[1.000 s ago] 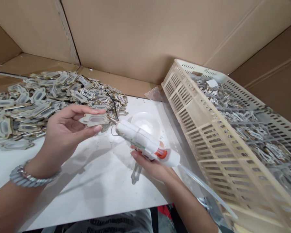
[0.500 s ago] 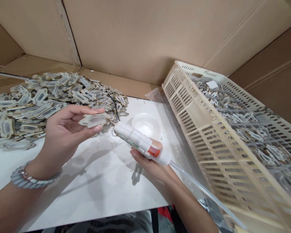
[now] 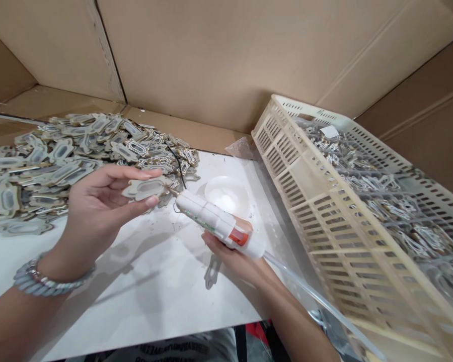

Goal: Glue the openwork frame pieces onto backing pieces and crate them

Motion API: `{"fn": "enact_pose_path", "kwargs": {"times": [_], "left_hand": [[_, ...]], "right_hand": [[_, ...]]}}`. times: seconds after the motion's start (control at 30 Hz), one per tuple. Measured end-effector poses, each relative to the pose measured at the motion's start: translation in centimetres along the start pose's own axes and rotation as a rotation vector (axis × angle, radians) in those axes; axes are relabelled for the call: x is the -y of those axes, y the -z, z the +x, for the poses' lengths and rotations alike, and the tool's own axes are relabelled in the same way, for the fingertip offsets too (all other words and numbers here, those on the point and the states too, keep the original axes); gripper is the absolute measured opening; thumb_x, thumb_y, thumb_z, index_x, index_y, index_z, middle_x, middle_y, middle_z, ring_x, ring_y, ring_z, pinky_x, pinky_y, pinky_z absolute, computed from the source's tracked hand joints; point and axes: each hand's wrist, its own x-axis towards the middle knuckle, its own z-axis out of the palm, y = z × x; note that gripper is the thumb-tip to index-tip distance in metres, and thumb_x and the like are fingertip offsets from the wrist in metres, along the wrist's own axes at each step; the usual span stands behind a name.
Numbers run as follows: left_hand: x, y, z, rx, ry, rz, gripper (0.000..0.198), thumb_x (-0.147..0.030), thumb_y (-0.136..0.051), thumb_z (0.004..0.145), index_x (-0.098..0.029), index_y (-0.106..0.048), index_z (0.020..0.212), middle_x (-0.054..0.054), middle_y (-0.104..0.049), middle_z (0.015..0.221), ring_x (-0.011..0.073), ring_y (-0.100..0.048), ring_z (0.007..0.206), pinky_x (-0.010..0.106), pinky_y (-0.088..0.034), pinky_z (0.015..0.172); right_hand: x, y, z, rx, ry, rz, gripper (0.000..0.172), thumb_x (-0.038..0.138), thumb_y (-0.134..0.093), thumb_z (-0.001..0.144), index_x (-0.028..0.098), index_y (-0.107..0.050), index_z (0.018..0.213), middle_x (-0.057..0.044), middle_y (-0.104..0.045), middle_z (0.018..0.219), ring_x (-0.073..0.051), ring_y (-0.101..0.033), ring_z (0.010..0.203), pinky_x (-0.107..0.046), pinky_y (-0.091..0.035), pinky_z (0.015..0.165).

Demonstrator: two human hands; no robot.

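Note:
Between thumb and fingers, my left hand (image 3: 101, 201) grips a flat grey ornamental frame piece (image 3: 145, 189) by its long edges. My right hand (image 3: 234, 256) is wrapped round a white hot glue gun (image 3: 207, 216) with an orange switch, a long clear glue stick (image 3: 317, 296) coming out of its rear. The gun's metal nozzle meets the right end of the frame piece, touching or nearly so. Beneath my right hand, another frame piece (image 3: 212, 271) lies on the white tabletop (image 3: 166, 296). Beyond the gun stands a shallow white dish (image 3: 226, 193).
A large heap of similar frame pieces (image 3: 60, 156) covers the back left. On the right, a cream slatted plastic crate (image 3: 305, 201) holds bagged pieces (image 3: 392, 206). Cardboard walls (image 3: 196, 65) close off the back. A clear plastic scrap (image 3: 241, 148) lies near the crate.
The nozzle has shifted very slightly over the right end of the frame piece. Both hands keep their grips and have otherwise hardly moved.

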Motion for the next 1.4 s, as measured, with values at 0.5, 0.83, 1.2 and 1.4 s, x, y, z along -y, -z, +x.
{"fn": "enact_pose_path", "kwargs": {"times": [0.5, 0.83, 1.2, 1.4], "left_hand": [[-0.2, -0.2, 0.4, 0.006, 0.056, -0.035, 0.032, -0.025, -0.094, 0.064, -0.022, -0.070, 0.085, 0.003, -0.081, 0.098, 0.0189, -0.076, 0.096, 0.018, -0.064, 0.064], [4.1, 0.5, 1.2, 0.010, 0.042, 0.419, 0.030, -0.033, -0.080, 0.077, -0.020, -0.064, 0.098, 0.006, -0.077, 0.109, 0.0240, -0.071, 0.106, 0.039, -0.053, 0.104], [5.6, 1.6, 2.0, 0.050, -0.071, 0.641, 0.041, -0.030, -0.075, 0.082, -0.021, -0.062, 0.120, 0.005, -0.072, 0.113, 0.0292, -0.060, 0.112, 0.044, -0.041, 0.106], [3.4, -0.6, -0.8, 0.433, -0.283, 0.517, 0.015, -0.020, -0.070, 0.079, -0.027, -0.074, 0.091, 0.000, -0.074, 0.083, 0.0219, -0.063, 0.079, 0.033, -0.050, 0.078]], "right_hand": [[0.1, -0.1, -0.1, -0.063, -0.200, 0.061, 0.035, 0.043, -0.066, 0.079, 0.024, -0.041, 0.064, 0.004, -0.041, 0.061, -0.013, -0.039, 0.057, -0.030, -0.032, 0.052], [0.3, 0.1, -0.1, -0.121, -0.249, 0.145, 0.031, 0.041, -0.065, 0.077, 0.024, -0.042, 0.066, 0.005, -0.040, 0.058, -0.011, -0.036, 0.054, -0.027, -0.032, 0.049], [0.5, 0.1, -0.1, -0.114, -0.272, 0.164, 0.029, 0.041, -0.065, 0.075, 0.024, -0.044, 0.065, 0.005, -0.040, 0.059, -0.011, -0.036, 0.054, -0.028, -0.030, 0.051], [0.6, 0.5, 0.0, -0.134, -0.263, 0.153, 0.028, 0.042, -0.064, 0.079, 0.024, -0.047, 0.067, 0.005, -0.039, 0.059, -0.012, -0.038, 0.055, -0.027, -0.034, 0.050]]}}
